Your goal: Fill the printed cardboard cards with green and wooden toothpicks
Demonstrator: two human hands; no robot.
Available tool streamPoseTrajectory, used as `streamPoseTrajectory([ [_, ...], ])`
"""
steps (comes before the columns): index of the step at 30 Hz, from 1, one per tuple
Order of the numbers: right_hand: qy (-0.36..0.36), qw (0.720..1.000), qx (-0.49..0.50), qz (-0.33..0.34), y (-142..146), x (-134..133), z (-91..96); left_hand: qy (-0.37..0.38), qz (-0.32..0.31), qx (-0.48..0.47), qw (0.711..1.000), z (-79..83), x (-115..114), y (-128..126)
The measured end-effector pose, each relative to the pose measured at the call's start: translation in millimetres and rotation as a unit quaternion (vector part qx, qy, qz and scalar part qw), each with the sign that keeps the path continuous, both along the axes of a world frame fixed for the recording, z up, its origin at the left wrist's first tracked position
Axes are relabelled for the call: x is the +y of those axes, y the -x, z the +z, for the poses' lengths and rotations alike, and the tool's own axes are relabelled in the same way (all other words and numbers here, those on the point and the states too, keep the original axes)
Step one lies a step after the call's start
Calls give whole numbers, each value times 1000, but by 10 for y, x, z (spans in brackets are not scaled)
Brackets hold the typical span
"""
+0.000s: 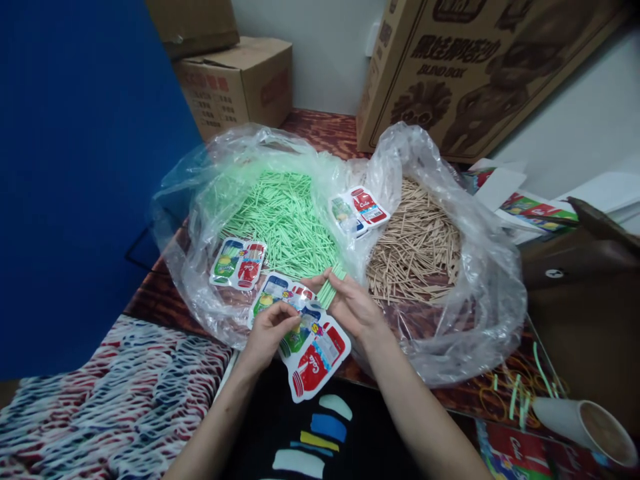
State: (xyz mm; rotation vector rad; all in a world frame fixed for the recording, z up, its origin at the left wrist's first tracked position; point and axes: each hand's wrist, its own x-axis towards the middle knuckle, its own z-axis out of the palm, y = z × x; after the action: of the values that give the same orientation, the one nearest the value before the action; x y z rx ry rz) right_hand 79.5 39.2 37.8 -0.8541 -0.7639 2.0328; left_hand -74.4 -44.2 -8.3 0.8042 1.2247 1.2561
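From afar, I see my right hand (356, 303) clamped on green sticks (330, 287), slanting down-left toward the cola pouch (320, 357) pinched in my left hand (273, 328).

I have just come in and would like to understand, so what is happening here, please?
A person's right hand holds a bundle of green sticks close to a printed packet, which the left hand pinches. Whether the sticks' lower ends are inside the packet is hard to tell. Beyond the hands are a green stick pile and a brown stick pile, in clear plastic.
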Motion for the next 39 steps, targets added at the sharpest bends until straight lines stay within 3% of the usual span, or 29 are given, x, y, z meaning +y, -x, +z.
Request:
streamPoseTrajectory([
  [4,-2,998,55,-37,20,18,49,12,-9,-24,1000,-27,17,-31],
  [8,9,996,87,-33,53,-33,34,22,9,-56,998,-34,18,-49],
  [12,-15,999,20,-21,36,-111,17,16,21,-47,999,-19,3,-49],
  [16,-20,993,-57,101,-21,-186,133,-24,41,-32,998,5,11,-46],
  [19,-100,977,-144,118,-103,-222,274,-58,64,-27,996,27,32,-35],
  [22,-218,941,-236,107,-200,-247,376,-77,79,-27,994,52,47,-42],
  [27,-380,828,-389,132,-276,-291,383,-97,74,-15,992,72,34,-92],
  [29,-404,812,-403,122,-282,-313,378,-93,46,-17,994,99,20,-70],
  [31,-424,809,-390,118,-286,-346,397,-66,-26,-23,997,157,13,-7],
  [33,-436,814,-365,121,-288,-393,427,-20,-151,-4,988,231,23,68],
  [35,-424,823,-359,121,-292,-449,443,24,-292,45,955,291,53,114],
  [36,-412,826,-370,110,-298,-476,440,32,-329,71,941,308,71,118],
  [37,-402,823,-391,93,-308,-501,429,34,-342,96,934,314,90,109],
  [39,-400,798,-447,58,-346,-540,388,24,-302,135,943,303,121,65],
])
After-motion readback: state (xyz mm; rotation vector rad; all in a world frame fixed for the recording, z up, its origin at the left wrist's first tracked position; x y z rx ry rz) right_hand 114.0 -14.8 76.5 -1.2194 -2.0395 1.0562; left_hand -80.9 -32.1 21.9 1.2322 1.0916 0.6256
